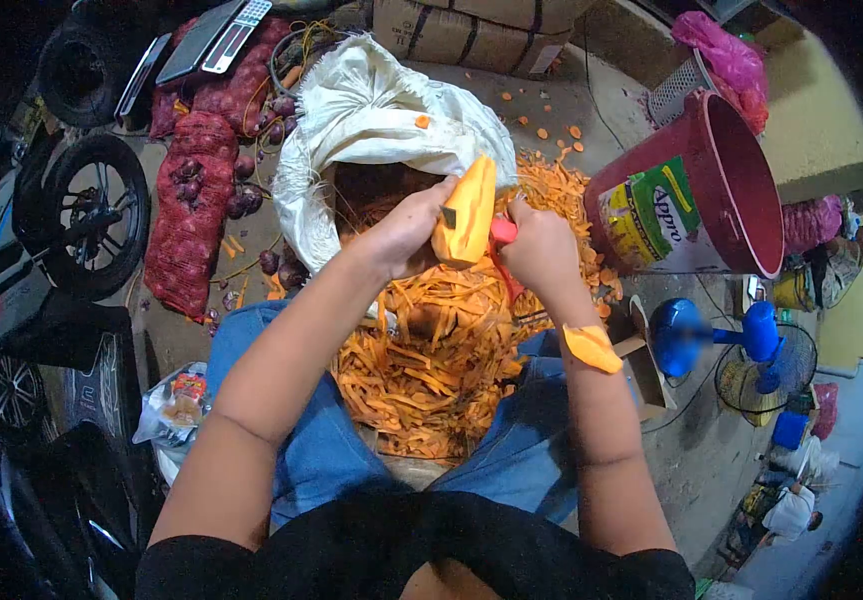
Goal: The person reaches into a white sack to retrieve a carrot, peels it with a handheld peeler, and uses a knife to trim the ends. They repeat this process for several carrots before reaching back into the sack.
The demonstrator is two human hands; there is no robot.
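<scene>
My left hand grips a thick orange peeled carrot that has a dark patch on its side. Close to its right, my right hand is wrapped round a tool with a red handle; its working end is hidden behind the carrot. A loose orange piece lies on my right forearm. Below both hands, a heap of orange peelings spreads between my knees. Just beyond my left hand stands an open white woven sack, its inside dark.
A maroon bucket lies tilted at the right, near a blue fan. Red net sacks of onions, a scale and motorcycle wheels are at the left. Boxes stand behind. Another person is far right.
</scene>
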